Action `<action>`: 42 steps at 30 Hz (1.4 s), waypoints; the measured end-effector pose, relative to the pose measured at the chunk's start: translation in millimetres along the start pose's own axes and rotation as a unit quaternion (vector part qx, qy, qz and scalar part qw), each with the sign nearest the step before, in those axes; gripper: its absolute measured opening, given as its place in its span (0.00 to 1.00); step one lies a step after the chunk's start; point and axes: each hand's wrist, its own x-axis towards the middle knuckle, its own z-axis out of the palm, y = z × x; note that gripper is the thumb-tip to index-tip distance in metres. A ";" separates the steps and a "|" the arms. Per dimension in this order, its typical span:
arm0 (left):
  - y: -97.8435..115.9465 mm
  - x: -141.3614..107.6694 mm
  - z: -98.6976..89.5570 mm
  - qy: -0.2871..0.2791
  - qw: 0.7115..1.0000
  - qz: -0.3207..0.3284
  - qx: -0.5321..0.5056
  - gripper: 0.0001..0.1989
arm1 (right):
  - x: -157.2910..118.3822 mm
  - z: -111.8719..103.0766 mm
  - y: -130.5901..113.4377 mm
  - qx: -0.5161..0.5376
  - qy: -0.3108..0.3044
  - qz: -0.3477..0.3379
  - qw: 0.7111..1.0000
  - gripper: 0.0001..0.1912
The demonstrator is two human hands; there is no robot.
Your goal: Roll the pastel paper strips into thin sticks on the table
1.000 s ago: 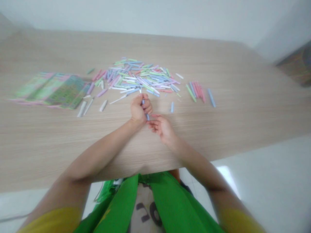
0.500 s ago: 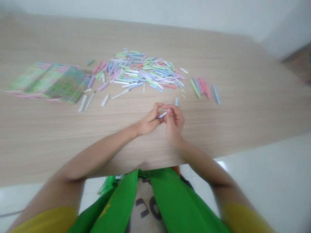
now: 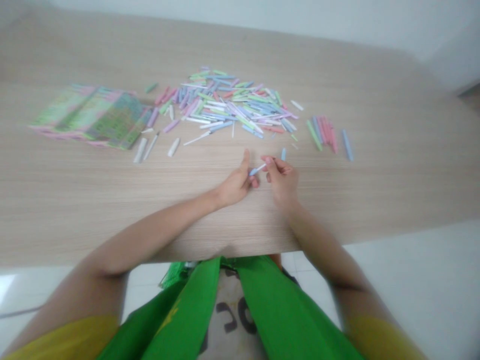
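Observation:
My left hand (image 3: 235,186) holds the blue end of a slim blue-and-white pen-like stick (image 3: 257,169). One finger points up, away from the stick, and the others curl near it. My right hand (image 3: 283,181) pinches the white end between thumb and fingertips. The stick slants between both hands, just above the wooden table (image 3: 210,225). Right behind my right hand lies a short blue piece (image 3: 283,154). Blur hides the stick's fine detail.
Beyond my hands spreads a heap of pastel pen-like pieces (image 3: 232,107). Green, blue and pink pieces (image 3: 324,134) lie in a row at the right, with a separate blue one (image 3: 347,145). Flat printed green-and-pink packs (image 3: 86,117) rest at the left, near several white pieces (image 3: 140,150).
My hands have drawn apart, showing more of the stick between them. A left finger has straightened upward. The whole view has shifted slightly.

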 end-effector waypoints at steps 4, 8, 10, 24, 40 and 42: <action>24.9 2.2 -13.9 0.042 0.992 -0.118 -0.020 0.37 | 5.8 -5.8 -13.0 0.004 -0.042 0.013 0.999 0.21; 51.6 11.5 -24.0 0.011 0.977 -0.193 -0.092 0.18 | 16.5 -12.5 -41.2 -0.038 -0.074 -0.021 0.996 0.21; 61.1 14.6 -28.0 0.001 0.964 -0.228 -0.138 0.22 | 22.7 -11.7 -51.7 -0.052 -0.091 -0.049 0.993 0.19; 132.4 15.8 -50.5 -0.042 0.890 -0.249 -0.379 0.24 | 14.3 -3.6 -127.8 0.038 -0.109 -0.128 0.985 0.18; 189.0 5.9 -56.1 -0.043 0.911 -0.217 -0.347 0.09 | -12.0 -13.9 -152.4 0.048 -0.148 -0.054 0.986 0.20; 186.2 4.5 -53.5 -0.029 0.911 -0.226 -0.344 0.11 | -15.6 -13.9 -145.4 0.054 -0.141 -0.053 0.987 0.21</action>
